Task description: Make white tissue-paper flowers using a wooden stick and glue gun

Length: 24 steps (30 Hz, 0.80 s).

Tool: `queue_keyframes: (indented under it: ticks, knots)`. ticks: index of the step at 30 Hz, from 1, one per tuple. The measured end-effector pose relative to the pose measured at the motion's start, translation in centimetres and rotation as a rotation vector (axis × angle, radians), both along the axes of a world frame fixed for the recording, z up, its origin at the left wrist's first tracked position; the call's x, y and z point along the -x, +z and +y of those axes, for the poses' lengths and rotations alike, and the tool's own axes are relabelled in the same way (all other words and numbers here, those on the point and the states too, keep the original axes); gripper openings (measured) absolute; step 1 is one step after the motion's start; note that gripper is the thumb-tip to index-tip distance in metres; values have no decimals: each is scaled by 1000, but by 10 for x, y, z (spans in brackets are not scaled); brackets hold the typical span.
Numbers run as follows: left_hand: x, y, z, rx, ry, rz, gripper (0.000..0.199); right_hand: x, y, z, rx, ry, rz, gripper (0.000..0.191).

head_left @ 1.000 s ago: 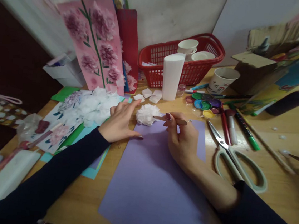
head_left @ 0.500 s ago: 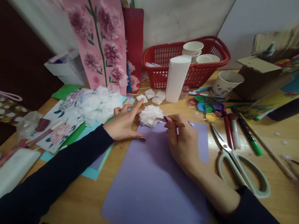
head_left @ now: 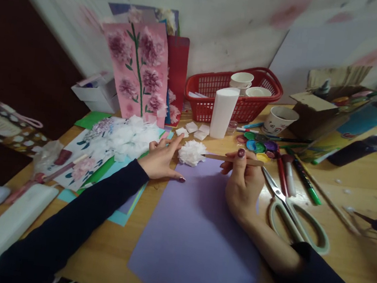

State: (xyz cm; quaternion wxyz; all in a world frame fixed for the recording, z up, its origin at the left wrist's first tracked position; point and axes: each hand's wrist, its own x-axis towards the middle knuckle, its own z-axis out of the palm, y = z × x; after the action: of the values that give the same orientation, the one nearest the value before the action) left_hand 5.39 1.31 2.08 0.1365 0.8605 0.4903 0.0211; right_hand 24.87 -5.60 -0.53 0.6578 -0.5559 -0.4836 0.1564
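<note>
A white paper flower (head_left: 191, 153) with ruffled petals lies at the top left corner of a purple paper sheet (head_left: 194, 237). My right hand (head_left: 246, 184) grips a slim brown pencil (head_left: 216, 157), held almost level, its dark tip at the flower's right side. To the flower's left, my left hand (head_left: 162, 160) rests with fingers spread and holds nothing; its thumb reaches over the sheet's left edge. Small white paper squares (head_left: 192, 127) lie just behind the flower.
Open scissors (head_left: 284, 198) lie right of the sheet, near markers and paint pots (head_left: 256, 146). Behind stand a white container (head_left: 224, 113), a red basket (head_left: 202, 84) and a paper cup (head_left: 281, 120). White tissue pieces (head_left: 131, 137) cover papers at left.
My right hand has drawn back to the right, and more of the pencil shows between it and the flower. The left hand stays beside the flower. The view has tilted up.
</note>
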Motion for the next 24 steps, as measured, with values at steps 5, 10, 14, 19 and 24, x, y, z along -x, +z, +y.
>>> queue_keyframes:
  ticks: [5,10,14,19,24]
  knots:
    - [23,29,2,-54,-10,-125,89,-3,0,-1,12,-1,28,39]
    - [83,62,4,-170,166,-255,27,0,0,0,11,32,49,41]
    - [117,54,-6,-27,211,-162,24,3,0,0,26,50,34,43]
    - [130,30,-15,79,198,-105,29,3,0,0,37,65,21,42]
    - [133,20,-16,108,234,-119,23,6,-1,-2,-3,61,-21,39]
